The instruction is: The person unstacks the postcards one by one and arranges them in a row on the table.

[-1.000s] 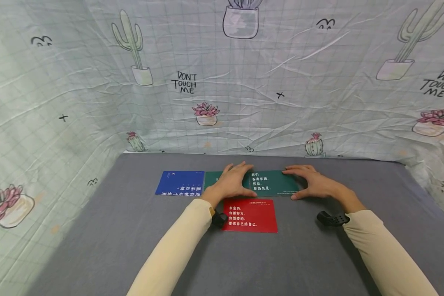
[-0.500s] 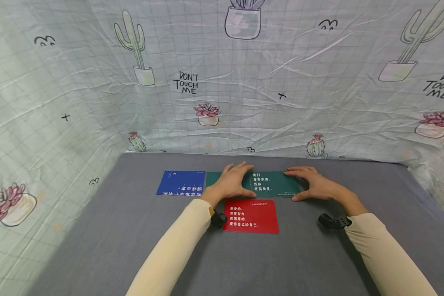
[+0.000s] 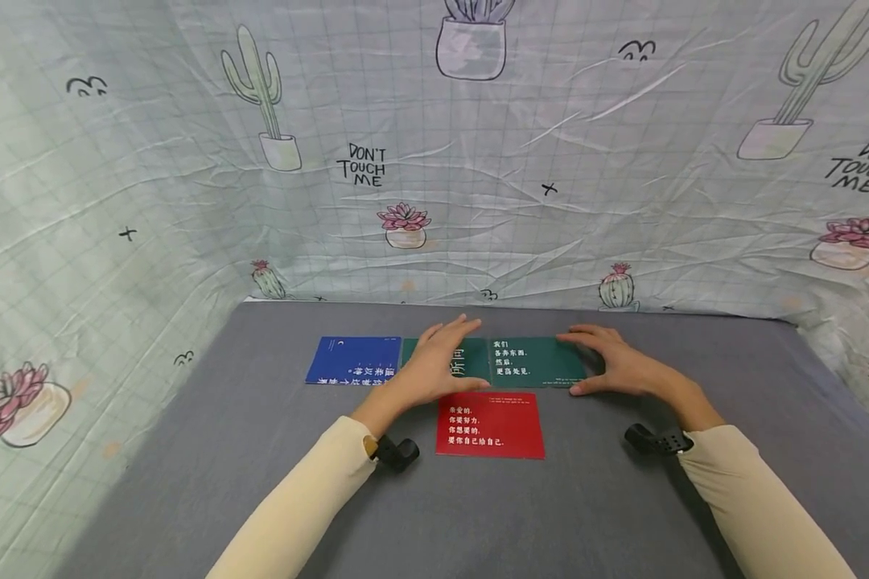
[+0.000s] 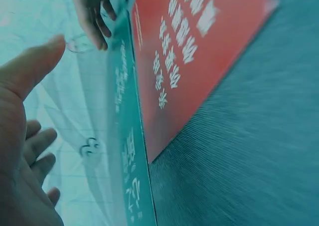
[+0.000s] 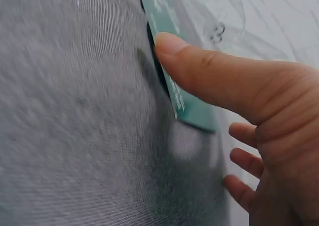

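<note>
Two dark green cards with white writing lie end to end on the grey table. My right hand [image 3: 626,366] spans the right green card [image 3: 539,363] at its right end, pinching it from near edge to far edge. In the right wrist view the thumb [image 5: 182,61] lies on that card's near edge. Over the left green card [image 3: 475,359] my left hand [image 3: 423,370] hovers, thumb and fingers spread, holding nothing; it hides part of that card. A blue card [image 3: 355,359] lies at the row's left end. Below the row sits a red card [image 3: 490,426].
A grey cloth [image 3: 521,515] covers the table. Behind and to the left hangs a pale curtain [image 3: 319,233] printed with cacti. Each wrist carries a black strap, the left strap [image 3: 397,453] beside the red card.
My left hand has drawn back to the left and toward me, uncovering more of the left green card and the red card. The right hand and the cards keep their places.
</note>
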Demonstrator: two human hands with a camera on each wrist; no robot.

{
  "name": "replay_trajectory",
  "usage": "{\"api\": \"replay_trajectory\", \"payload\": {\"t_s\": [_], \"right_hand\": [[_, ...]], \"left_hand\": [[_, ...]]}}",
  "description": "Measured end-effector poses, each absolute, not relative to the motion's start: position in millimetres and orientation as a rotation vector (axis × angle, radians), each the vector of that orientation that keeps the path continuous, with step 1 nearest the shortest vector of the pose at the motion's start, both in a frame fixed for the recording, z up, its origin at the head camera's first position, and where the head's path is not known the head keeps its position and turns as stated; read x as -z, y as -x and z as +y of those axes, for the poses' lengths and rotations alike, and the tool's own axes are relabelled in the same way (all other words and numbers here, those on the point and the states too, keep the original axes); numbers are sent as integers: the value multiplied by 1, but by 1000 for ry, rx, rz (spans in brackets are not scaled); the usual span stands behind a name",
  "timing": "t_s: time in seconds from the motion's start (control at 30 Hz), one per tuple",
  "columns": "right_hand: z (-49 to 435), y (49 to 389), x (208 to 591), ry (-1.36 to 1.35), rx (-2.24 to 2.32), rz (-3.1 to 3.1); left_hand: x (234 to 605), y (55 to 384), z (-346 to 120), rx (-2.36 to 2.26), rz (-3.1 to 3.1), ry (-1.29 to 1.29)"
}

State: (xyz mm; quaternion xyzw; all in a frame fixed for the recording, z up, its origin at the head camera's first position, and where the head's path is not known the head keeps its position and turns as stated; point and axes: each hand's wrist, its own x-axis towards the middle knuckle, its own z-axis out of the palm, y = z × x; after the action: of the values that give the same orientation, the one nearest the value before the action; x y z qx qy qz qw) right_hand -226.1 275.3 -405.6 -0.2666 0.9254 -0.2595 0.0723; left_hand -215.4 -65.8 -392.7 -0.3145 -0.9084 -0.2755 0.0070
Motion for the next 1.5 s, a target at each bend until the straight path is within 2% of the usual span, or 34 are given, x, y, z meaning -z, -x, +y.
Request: {"api": "replay_trajectory", "payload": {"t_s": [0.3,0.53,0.9,1.5], "right_hand": [[257,197,395,942,896,2904],[238,169,397,979,992,2872],[219,146,409,1011,1017,2763],[218,144,423,1097,915,2707]], "left_hand": [[395,162,-100,1221,-2823,713],[406,138,-108,1255,-2837,729],[424,135,-108,1044,-2889,883],[431,136,-107,1072,-2876,789]]}}
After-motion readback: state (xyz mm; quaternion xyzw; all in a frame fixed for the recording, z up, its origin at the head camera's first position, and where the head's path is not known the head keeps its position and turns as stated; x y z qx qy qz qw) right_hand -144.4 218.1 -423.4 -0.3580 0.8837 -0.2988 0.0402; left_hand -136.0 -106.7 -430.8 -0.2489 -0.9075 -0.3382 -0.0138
